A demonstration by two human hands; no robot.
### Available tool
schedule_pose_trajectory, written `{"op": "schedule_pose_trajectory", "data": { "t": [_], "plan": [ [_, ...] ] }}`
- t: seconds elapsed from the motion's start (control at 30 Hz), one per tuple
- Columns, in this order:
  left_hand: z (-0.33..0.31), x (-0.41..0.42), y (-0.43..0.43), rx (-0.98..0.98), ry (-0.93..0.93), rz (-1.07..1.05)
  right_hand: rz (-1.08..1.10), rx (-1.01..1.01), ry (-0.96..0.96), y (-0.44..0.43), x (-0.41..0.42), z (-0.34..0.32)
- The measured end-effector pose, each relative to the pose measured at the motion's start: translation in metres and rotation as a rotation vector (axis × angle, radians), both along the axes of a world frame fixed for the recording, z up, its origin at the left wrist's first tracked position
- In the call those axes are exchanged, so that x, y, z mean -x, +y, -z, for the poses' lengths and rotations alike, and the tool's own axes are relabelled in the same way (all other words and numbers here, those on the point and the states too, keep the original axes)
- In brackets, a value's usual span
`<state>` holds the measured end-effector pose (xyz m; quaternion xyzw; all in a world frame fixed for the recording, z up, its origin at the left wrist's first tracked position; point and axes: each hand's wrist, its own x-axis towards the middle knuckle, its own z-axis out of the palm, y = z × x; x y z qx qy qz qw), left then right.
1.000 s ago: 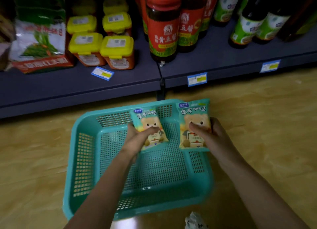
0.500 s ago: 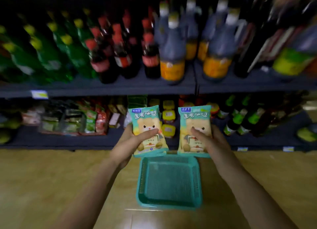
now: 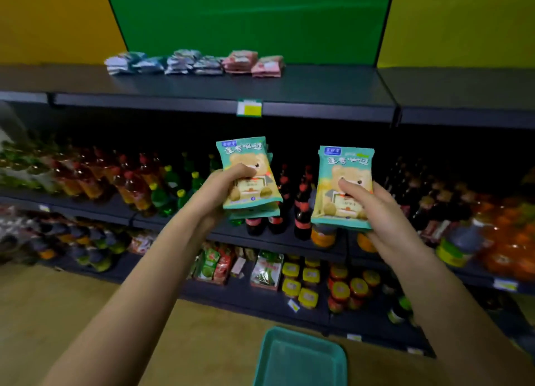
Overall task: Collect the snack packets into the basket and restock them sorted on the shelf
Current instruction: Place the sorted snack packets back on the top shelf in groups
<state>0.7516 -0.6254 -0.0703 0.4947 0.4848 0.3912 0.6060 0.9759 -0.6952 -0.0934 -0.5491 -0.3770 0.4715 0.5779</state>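
Teal film packets are looking light, soft and puffy, and probably slippery against one another. I judge that a pinch across the flat faces, thumb in front and fingers behind, is suiting them better than a hold on the crimped edges, while a hard squeeze is risking crushed contents. Left hand (image 3: 223, 188) is gripping the left packets (image 3: 246, 157) that way, thumb lying across the bear print, with a second packet's edge showing beneath the first. Right hand (image 3: 385, 212) is holding the right packet (image 3: 344, 165) upright, thumb on its face and fingers curled behind. Both loads are hanging in front of the bottle rows, below the top shelf (image 3: 318, 87) where sorted stacks (image 3: 197, 62) are lying, and well above the basket (image 3: 301, 359) on the floor.
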Motion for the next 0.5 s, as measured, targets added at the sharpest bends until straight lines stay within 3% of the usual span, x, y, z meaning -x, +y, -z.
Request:
{"op": "schedule_pose_trajectory", "data": {
  "t": [0.5],
  "plan": [
    [-0.059, 0.120, 0.112, -0.002, -0.060, 0.090, 0.110, -0.049, 0.016, 0.108, 0.102, -0.051]
  ]
}}
